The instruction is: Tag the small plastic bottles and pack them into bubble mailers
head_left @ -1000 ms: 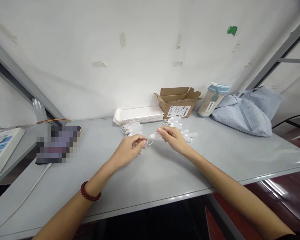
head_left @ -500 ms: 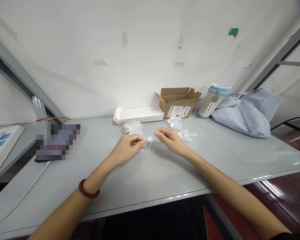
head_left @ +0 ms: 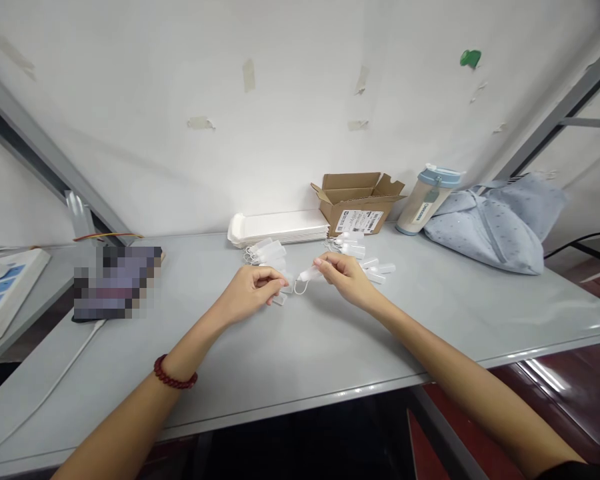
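Note:
My right hand (head_left: 344, 279) pinches a small white plastic piece (head_left: 309, 274) with a thin cord loop hanging from it. My left hand (head_left: 247, 295) is curled beside it, fingertips pinched at the loop's end; a small clear cap (head_left: 279, 299) lies just under them. Both hands hover low over the grey table (head_left: 300, 340). A cluster of like white pieces (head_left: 265, 253) lies behind my left hand, and another cluster of white pieces (head_left: 365, 261) lies behind my right hand.
At the back against the white wall stand a stack of white trays (head_left: 280, 229), an open cardboard box (head_left: 356, 202), a blue-lidded tumbler (head_left: 427, 198) and a pale blue bag (head_left: 490, 223). A blurred dark object (head_left: 113, 283) with a white cable lies at left.
My left hand has drawn back slightly to the left, widening the gap to the white piece. My right hand has barely moved.

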Tool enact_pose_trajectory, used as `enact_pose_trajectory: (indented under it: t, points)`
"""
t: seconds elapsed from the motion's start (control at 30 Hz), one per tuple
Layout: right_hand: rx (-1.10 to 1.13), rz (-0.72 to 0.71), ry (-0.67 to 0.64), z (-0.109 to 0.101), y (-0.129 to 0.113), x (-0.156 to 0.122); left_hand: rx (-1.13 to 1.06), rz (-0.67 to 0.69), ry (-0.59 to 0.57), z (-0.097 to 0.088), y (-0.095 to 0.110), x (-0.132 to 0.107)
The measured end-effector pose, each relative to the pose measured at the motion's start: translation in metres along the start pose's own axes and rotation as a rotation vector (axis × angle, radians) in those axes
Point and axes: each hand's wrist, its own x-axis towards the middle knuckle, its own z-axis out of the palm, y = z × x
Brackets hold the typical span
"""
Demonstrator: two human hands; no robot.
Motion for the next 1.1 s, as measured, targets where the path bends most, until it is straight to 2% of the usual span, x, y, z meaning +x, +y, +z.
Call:
enact_pose_trajectory:
  t: [0.1, 0.3, 0.53, 0.7, 0.77, 0.83, 0.97, 1.03, 1.1]
  points:
    - [0.010, -0.005, 0.015, 0.000, 0.000, 0.000, 0.006, 0.014, 0.018, -0.001, -0.001, 0.000]
    - [0.002, 0.004, -0.044, 0.003, 0.002, -0.001, -0.015, -0.012, -0.052, 0.005, 0.001, -0.001]
    - [0.040, 0.017, -0.051, 0.000, 0.006, 0.002, 0.049, -0.049, 0.024, -0.008, -0.002, 0.002]
    - [0.041, 0.027, -0.132, 0.006, 0.004, 0.000, 0.009, -0.049, -0.084, -0.002, 0.000, 0.001]
    - [0.035, 0.036, -0.167, 0.006, 0.002, -0.001, 0.011, -0.025, -0.037, 0.000, 0.000, 0.001]
    - [0.058, 0.051, -0.186, 0.004, 0.001, -0.001, 0.013, -0.003, 0.066, -0.002, -0.001, 0.001]
    - [0.057, 0.055, -0.128, -0.005, 0.001, 0.003, -0.016, -0.038, 0.190, -0.018, -0.003, 0.003]
    - [0.019, 0.046, -0.058, -0.011, 0.002, 0.005, -0.011, -0.079, 0.171, -0.027, -0.004, 0.004]
    - [-0.013, 0.045, 0.013, -0.017, 0.004, 0.009, 0.007, -0.106, 0.085, -0.035, -0.006, 0.005]
